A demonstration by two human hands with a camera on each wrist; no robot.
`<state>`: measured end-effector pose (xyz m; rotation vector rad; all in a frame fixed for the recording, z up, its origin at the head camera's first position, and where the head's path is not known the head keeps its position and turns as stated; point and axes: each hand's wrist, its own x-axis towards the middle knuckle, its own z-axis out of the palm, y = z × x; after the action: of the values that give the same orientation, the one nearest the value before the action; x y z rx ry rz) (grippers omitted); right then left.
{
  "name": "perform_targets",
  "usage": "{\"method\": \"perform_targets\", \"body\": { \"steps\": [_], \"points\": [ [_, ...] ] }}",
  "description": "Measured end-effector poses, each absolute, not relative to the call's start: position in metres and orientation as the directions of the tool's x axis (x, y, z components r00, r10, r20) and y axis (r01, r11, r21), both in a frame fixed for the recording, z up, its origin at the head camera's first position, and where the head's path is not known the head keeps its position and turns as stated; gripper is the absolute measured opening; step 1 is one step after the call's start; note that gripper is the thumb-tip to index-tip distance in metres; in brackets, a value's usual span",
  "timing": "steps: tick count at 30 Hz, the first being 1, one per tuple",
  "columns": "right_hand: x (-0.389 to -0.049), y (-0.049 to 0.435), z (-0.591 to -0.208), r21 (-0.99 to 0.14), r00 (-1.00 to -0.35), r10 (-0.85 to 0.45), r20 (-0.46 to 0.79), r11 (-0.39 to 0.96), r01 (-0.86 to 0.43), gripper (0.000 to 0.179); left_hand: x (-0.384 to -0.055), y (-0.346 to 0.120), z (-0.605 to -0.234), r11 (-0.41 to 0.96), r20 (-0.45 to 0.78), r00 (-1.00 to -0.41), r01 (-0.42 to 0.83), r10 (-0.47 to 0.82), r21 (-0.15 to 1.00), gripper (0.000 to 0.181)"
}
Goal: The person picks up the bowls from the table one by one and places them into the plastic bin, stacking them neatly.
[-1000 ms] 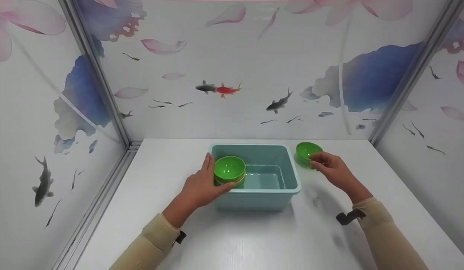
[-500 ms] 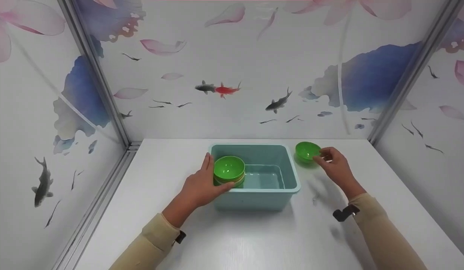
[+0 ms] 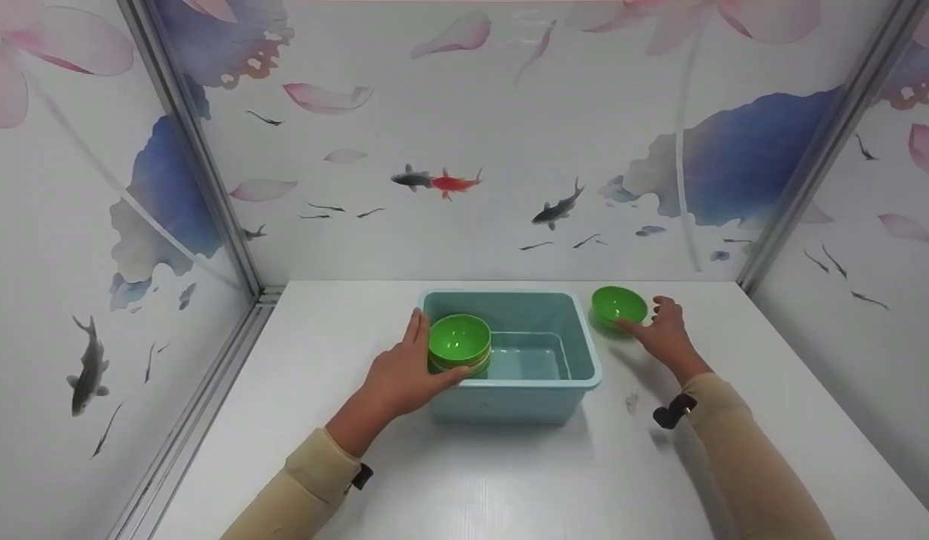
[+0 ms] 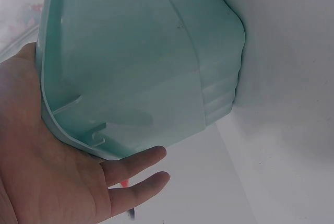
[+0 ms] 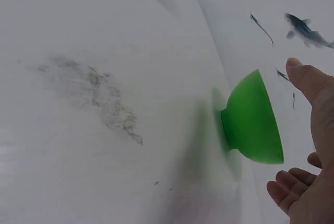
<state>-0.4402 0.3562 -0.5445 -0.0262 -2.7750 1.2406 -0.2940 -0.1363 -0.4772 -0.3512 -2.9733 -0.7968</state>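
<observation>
A pale teal plastic bin (image 3: 502,405) stands mid-table. My left hand (image 3: 397,379) rests at its front left corner, thumb lying across the front rim and fingers straight along the left side. In the left wrist view, two straight fingers (image 4: 138,190) extend past the bin's wall. Inside the bin, at the left, sits a stack of bowls with a green bowl (image 3: 460,337) on top. Another green bowl (image 3: 618,306) stands upright on the table, right of the bin. My right hand (image 3: 665,337) is at its right side, thumb and fingers spread about the rim without gripping it.
White panels (image 3: 502,255) printed with fish and petals surround the white table (image 3: 344,465) at the back and sides. A dark smudge (image 5: 104,88) marks the tabletop in the right wrist view.
My right hand has shifted from the front right of the loose bowl to its right side, and its fingers have spread apart. The left hand, bin and bowls stay in place.
</observation>
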Motion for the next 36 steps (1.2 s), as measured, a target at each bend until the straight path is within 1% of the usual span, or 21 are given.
{"method": "perform_targets", "body": {
  "steps": [4, 13, 18, 24, 36],
  "points": [
    [-0.453, 0.359, -0.551, -0.739, -0.997, 0.069, 0.019, 0.672, 0.032, 0.133, -0.293, -0.136, -0.479, 0.841, 0.095, -0.974, 0.226, 0.206, 0.492, 0.13],
    [-0.464, 0.354, -0.558, -0.769, -0.995, 0.094, -0.021, 0.634, 0.076, 0.144, -0.296, -0.136, -0.481, 0.839, 0.098, -0.972, 0.234, 0.214, 0.492, 0.132],
    [-0.467, 0.352, -0.561, -0.783, -0.996, 0.091, -0.016, 0.619, 0.069, 0.146, -0.294, -0.137, -0.479, 0.838, 0.101, -0.971, 0.238, 0.217, 0.492, 0.129],
    [-0.467, 0.352, -0.568, -0.803, -0.997, 0.073, -0.025, 0.592, 0.064, 0.146, -0.294, -0.137, -0.479, 0.844, 0.101, -0.971, 0.237, 0.216, 0.481, 0.131],
    [-0.463, 0.34, -0.576, -0.864, -0.995, 0.1, 0.025, 0.502, 0.029, 0.14, -0.294, -0.137, -0.477, 0.844, 0.101, -0.972, 0.236, 0.214, 0.481, 0.129]
  ]
}}
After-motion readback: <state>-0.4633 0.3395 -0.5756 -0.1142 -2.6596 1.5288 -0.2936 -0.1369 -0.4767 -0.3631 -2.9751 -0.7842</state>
